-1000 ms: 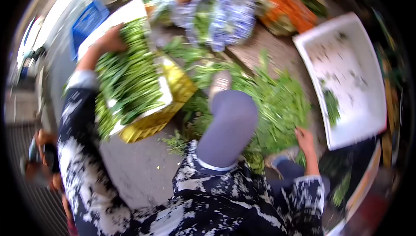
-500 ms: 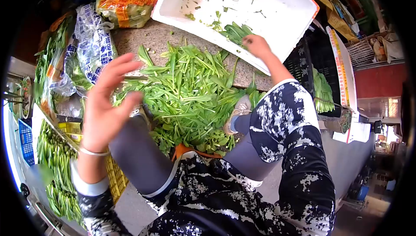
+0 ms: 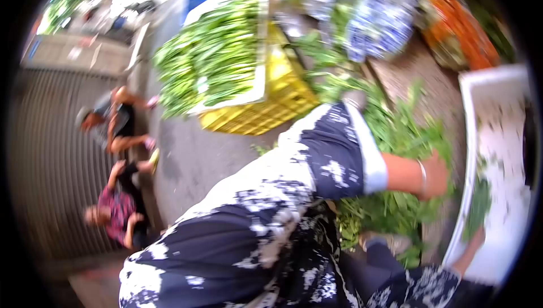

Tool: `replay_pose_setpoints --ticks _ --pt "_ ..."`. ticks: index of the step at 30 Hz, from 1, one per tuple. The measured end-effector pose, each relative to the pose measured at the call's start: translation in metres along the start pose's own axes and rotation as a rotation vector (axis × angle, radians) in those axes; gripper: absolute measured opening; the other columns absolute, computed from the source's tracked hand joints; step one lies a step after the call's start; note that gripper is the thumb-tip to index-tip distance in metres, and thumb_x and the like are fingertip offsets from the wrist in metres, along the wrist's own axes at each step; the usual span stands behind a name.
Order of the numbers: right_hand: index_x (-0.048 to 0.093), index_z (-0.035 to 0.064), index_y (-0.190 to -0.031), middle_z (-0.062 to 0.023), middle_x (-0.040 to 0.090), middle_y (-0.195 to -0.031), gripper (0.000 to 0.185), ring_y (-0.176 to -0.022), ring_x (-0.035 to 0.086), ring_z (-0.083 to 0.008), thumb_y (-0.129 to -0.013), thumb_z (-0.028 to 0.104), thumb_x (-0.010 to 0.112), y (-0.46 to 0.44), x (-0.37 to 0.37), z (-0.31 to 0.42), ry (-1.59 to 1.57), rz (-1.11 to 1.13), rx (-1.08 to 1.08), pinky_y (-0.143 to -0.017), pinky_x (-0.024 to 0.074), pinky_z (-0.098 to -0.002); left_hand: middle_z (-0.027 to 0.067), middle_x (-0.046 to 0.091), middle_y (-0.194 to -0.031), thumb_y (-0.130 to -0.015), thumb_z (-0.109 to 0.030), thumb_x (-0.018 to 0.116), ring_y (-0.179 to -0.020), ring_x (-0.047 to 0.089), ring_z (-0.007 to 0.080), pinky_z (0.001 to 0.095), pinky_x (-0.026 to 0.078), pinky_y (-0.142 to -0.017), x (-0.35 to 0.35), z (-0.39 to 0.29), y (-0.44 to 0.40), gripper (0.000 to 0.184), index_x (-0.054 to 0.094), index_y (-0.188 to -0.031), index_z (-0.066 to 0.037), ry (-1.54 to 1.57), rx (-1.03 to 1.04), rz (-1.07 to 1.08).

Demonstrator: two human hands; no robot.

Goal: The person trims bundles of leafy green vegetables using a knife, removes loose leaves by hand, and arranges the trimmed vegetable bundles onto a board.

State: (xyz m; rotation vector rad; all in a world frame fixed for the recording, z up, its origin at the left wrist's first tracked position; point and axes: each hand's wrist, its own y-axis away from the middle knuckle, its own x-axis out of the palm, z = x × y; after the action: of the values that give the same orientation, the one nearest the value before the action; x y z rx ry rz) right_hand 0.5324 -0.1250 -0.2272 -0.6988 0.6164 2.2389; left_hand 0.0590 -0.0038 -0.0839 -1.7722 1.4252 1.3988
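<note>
A loose pile of leafy greens lies on the ground between my feet. My left hand, with a silver bangle at its wrist, reaches down onto the pile; its fingers are blurred and mostly hidden among the leaves. At the right, my right hand is inside the near side of a white foam box. It grips a small bunch of greens against the box's inner wall. Scraps of leaf lie on the box floor.
Stacked greens fill a white tray on a yellow crate. Bagged vegetables and an orange-printed bag sit at the back. Two people sit by a ribbed shutter on the left.
The view has swung left and tilted, bringing the seated people into sight. My left hand has dropped from raised with fingers spread down to the pile. My right hand stays at the foam box.
</note>
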Motion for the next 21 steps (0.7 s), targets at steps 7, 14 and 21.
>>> replay_pose_setpoints --ticks 7,14,21 --pt "0.058 0.0090 -0.105 -0.0166 0.058 -0.104 0.037 -0.096 0.053 -0.0305 -0.082 0.030 0.038 0.008 0.010 0.010 0.215 -0.023 0.048 -0.087 0.0389 -0.0384 0.0216 0.046 -0.121 -0.068 -0.034 0.064 -0.113 0.039 0.0443 0.0661 0.027 -0.087 -0.003 0.008 -0.010 0.048 0.061 -0.106 -0.005 -0.087 -0.067 0.218" --pt "0.053 0.0132 -0.114 -0.0140 0.055 -0.111 0.035 -0.102 0.051 -0.0277 -0.086 0.027 0.037 0.009 0.014 0.015 0.314 -0.010 0.023 -0.091 0.0364 -0.0372 0.0211 0.051 -0.115 -0.070 -0.030 0.062 -0.109 0.045 0.0426 0.0647 0.030 -0.085 -0.006 0.015 0.003 0.042 0.062 -0.104 -0.006 -0.075 -0.091 0.211" --pt "0.049 0.0175 -0.122 -0.0114 0.052 -0.119 0.036 -0.109 0.048 -0.0248 -0.090 0.024 0.035 0.008 -0.004 -0.029 1.041 0.111 -0.528 -0.095 0.0338 -0.0359 0.0149 0.060 -0.087 -0.064 -0.021 0.067 -0.088 0.058 0.0293 0.0492 0.044 -0.074 -0.026 0.018 0.028 0.026 0.065 -0.086 -0.008 -0.033 -0.056 0.221"
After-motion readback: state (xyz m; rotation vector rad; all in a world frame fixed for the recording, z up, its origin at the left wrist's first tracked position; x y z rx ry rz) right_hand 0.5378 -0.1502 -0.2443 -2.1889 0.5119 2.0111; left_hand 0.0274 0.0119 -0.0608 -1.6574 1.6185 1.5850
